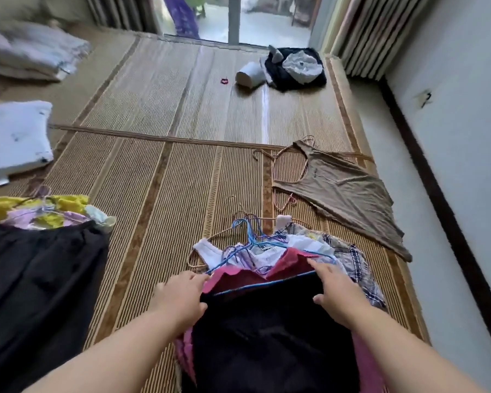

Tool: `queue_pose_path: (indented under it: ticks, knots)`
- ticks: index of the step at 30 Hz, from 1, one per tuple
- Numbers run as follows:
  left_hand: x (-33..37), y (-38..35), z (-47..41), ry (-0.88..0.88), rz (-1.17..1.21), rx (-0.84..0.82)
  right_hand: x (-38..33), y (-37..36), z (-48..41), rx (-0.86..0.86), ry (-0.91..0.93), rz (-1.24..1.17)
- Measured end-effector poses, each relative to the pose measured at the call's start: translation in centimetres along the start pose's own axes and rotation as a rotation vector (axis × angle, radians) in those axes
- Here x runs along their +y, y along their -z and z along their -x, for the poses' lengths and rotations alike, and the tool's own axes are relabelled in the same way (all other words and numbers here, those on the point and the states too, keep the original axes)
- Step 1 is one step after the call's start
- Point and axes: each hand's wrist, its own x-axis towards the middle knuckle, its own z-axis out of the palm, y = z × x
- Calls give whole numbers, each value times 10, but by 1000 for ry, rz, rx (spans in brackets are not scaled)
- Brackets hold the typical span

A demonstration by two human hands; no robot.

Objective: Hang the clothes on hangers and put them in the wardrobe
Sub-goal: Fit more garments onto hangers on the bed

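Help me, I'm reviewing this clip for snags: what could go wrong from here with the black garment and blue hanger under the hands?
1. The blue hanger lies on a pile of other hangers whose hooks cross, so lifting it may drag some along.
2. The black garment overlaps the pink garment. The left hand and right hand at its top edge might catch both.

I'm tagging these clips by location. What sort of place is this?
Probably a bedroom at home: a woven mat is spread out, folded bedding lies at the left, curtains flank a glass door, and clothes on hangers lie about, like the black garment the left hand grips.
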Motion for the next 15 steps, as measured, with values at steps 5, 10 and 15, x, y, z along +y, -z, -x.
queue_pose_path:
  ticks: [5, 10, 15]
  knots:
    - [2, -46, -49, 205, 45, -33, 32, -22, -88, -2, 84, 131]
    - [3, -82, -75, 327, 49, -101, 46, -51, -126, -91, 39, 314]
    - [2, -84, -69, 342, -14, -81, 55, -44, -117, -39, 78, 208]
